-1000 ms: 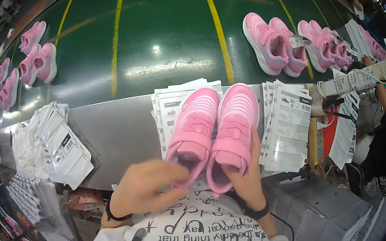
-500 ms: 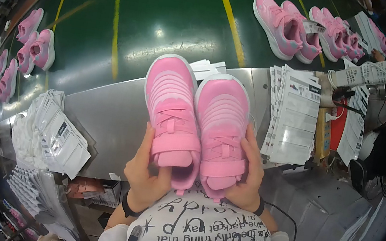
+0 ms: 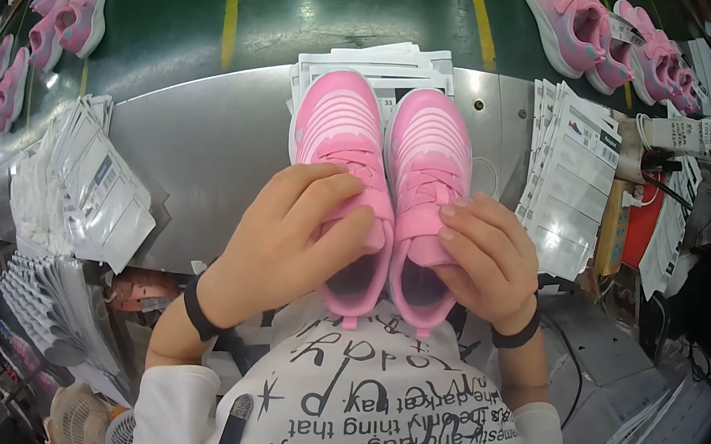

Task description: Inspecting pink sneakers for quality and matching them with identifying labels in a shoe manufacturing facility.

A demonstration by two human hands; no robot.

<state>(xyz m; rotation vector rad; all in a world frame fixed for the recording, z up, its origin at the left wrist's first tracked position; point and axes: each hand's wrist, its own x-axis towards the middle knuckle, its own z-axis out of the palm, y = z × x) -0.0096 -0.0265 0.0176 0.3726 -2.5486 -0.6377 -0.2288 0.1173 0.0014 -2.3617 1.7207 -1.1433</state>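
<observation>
Two pink children's sneakers stand side by side before me on the metal table edge, toes away from me. My left hand [image 3: 280, 234] is closed over the strap and tongue of the left sneaker [image 3: 345, 119], thumb and fingers bent round it. On the right sneaker [image 3: 431, 132], the fingers of my right hand [image 3: 493, 256] curl over the strap, with the thumb beneath the tongue. Both heel openings face me. Under the toes lies a stack of white printed cards [image 3: 425, 67], partly covered by the shoes.
Beyond the metal table [image 3: 203, 135] runs a green conveyor belt [image 3: 343, 0] with yellow lines. More pink sneakers [image 3: 82, 20] stand at far left and others [image 3: 573, 25] at far right. Plastic-wrapped cards [image 3: 104, 184] lie left, card stacks [image 3: 571, 181] right, beside a power strip [image 3: 699, 138].
The sneakers have come down from a held position onto the table edge. My hands have shifted from their outer sides to the straps and tongues. The view has tilted, showing more of the card stack.
</observation>
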